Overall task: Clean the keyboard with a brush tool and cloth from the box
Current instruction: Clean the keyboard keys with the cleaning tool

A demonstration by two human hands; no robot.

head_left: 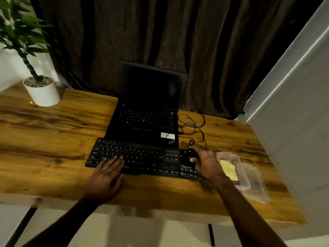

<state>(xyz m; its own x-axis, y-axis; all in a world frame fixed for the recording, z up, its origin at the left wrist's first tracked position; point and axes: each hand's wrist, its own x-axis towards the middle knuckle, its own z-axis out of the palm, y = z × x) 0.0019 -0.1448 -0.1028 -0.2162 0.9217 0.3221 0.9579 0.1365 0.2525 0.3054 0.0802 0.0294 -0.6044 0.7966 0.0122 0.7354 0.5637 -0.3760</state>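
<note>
A black keyboard (140, 157) lies on the wooden desk (53, 139) in front of a laptop. My left hand (106, 173) rests flat on the keyboard's front left part, fingers spread on the keys. Over the keyboard's right end, by the number pad, my right hand (206, 163) is closed around a small black object (191, 155); it is too dark to tell whether this is the brush tool. Just right of that hand stands an open clear plastic box (224, 154) with a yellow cloth (228, 169) inside.
An open black laptop (147, 122) with a dark screen sits behind the keyboard. Loose black cables (192, 125) lie to its right. The box's clear lid (254, 182) lies beside the box. A potted plant (41, 91) stands at the far left. A grey wall panel (293, 122) borders the desk's right.
</note>
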